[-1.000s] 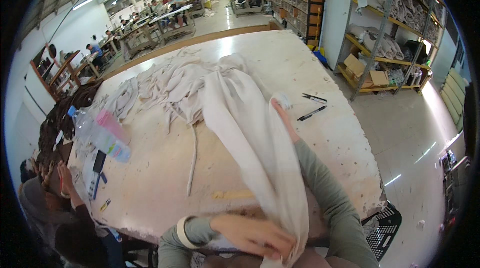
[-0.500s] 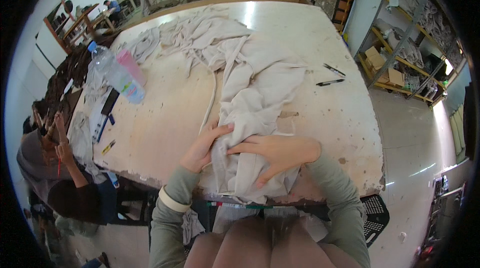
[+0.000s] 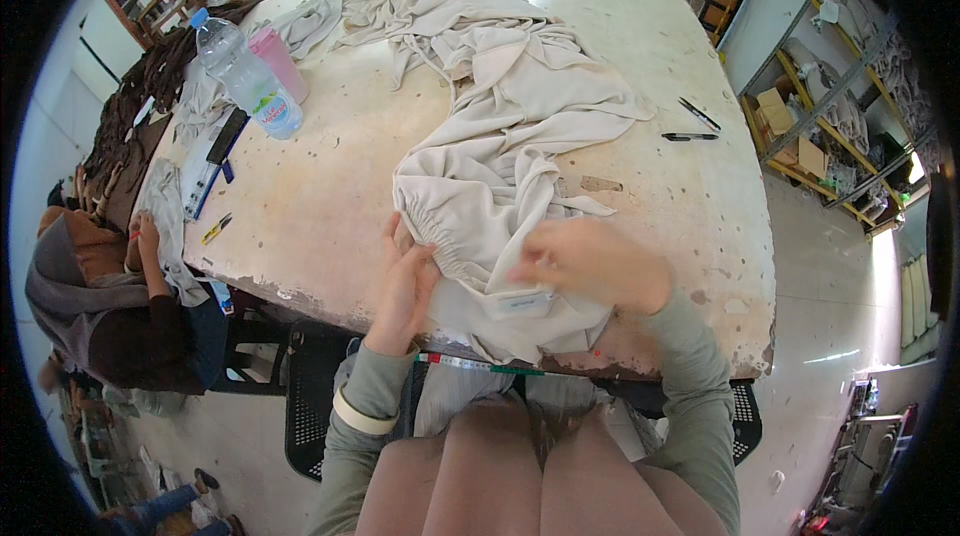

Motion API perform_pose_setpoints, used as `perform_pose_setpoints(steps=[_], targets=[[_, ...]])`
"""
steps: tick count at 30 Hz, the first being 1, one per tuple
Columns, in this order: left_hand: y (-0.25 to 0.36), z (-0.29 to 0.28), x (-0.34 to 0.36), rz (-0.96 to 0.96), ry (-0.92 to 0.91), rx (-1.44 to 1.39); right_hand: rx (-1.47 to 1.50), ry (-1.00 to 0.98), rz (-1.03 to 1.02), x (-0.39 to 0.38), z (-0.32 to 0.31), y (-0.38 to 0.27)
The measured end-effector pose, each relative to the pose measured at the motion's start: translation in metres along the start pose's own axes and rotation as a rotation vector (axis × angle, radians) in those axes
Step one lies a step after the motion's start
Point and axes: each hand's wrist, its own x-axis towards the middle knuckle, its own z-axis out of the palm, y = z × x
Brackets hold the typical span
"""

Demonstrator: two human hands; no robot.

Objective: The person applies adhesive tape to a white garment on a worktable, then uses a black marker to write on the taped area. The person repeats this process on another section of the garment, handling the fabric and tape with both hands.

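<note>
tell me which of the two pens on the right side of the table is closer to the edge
The lower pen, lying nearly level; its tip reaches further toward the table's right edge than the slanted pen just above it.

2 pens (image 3: 690,137), 1 clear bottle (image 3: 246,76), 1 pink cup (image 3: 279,64), 1 beige garment (image 3: 500,176)
</note>
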Motion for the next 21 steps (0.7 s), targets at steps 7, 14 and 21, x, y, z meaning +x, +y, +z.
perform_pose_setpoints(steps=[7, 14, 21], targets=[[0.007, 0.017, -0.018, 0.002, 0.098, 0.07, -0.124, -0.06, -0.327, 0.008, 0.032, -0.026], [0.057, 0.05, -0.06, 0.295, -0.791, 1.153, -0.308, 0.267, -0.411, 0.012, -0.014, -0.036], [0.072, 0.103, -0.005, 0.884, -0.444, 1.336, -0.506, 1.32, -0.167, -0.036, -0.096, -0.032]])
